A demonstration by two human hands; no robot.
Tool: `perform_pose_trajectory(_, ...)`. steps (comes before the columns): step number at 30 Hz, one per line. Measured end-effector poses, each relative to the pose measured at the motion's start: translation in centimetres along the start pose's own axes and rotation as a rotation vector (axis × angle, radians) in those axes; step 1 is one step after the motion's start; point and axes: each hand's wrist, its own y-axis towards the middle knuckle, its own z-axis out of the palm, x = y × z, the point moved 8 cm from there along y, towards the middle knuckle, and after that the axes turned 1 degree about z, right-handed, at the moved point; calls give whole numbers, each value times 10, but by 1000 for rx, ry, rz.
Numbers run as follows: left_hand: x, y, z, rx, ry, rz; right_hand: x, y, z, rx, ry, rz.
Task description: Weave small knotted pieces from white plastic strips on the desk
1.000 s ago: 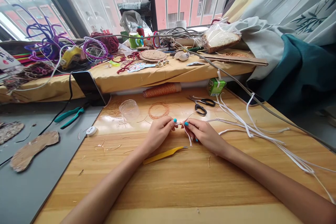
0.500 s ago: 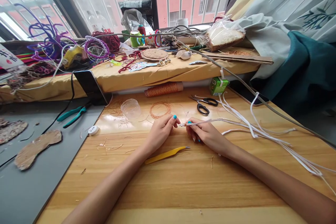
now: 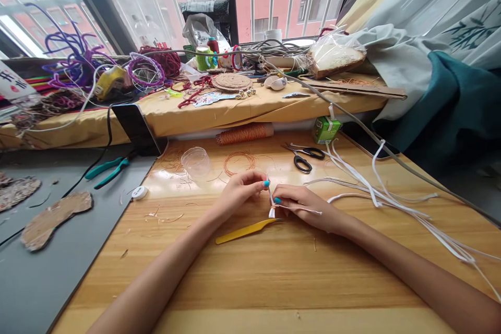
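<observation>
Above the table, my left hand (image 3: 246,186) pinches the upper end of a thin white cord (image 3: 271,195) between thumb and forefinger. My right hand (image 3: 307,206) grips the same cord lower down, thumb and forefinger closed near a small orange binding. Below that binding a short white end hangs, and one loose strand sticks out rightward across my right fingers. Yellow tweezers (image 3: 246,231) lie on the wood just under both hands. Black-handled scissors (image 3: 303,163) rest behind my right hand, and a coil of orange wire (image 3: 239,163) behind my left.
Several long white cords (image 3: 407,207) spread over the right side, near a green box (image 3: 326,129). A clear plastic cup (image 3: 195,162), a spool of orange thread (image 3: 245,133) and a phone (image 3: 136,128) stand farther back. Teal pliers (image 3: 107,171) lie on the grey mat. A cluttered ledge runs behind.
The cord between my hands has turned from lying sideways to nearly upright. My right hand has shifted slightly down, and my left slightly right. The orange binding and a loose strand now show.
</observation>
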Motion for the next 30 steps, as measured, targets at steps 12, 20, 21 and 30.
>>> perform_pose_trajectory(12, -4, 3, -6, -71, -108, 68, -20, 1, -9, -60, 461, 198)
perform_pose_trajectory(20, -2, 1, 8, 70, -54, 61, -23, 1, 1, -26, 356, 232)
perform_pose_trajectory(21, -2, 1, 9, 81, -53, 60, -22, 1, 2, -35, 330, 240)
perform_pose_trajectory(30, 2, 1, 10, 121, -27, 37, -11, 0, -4, -93, 64, 197)
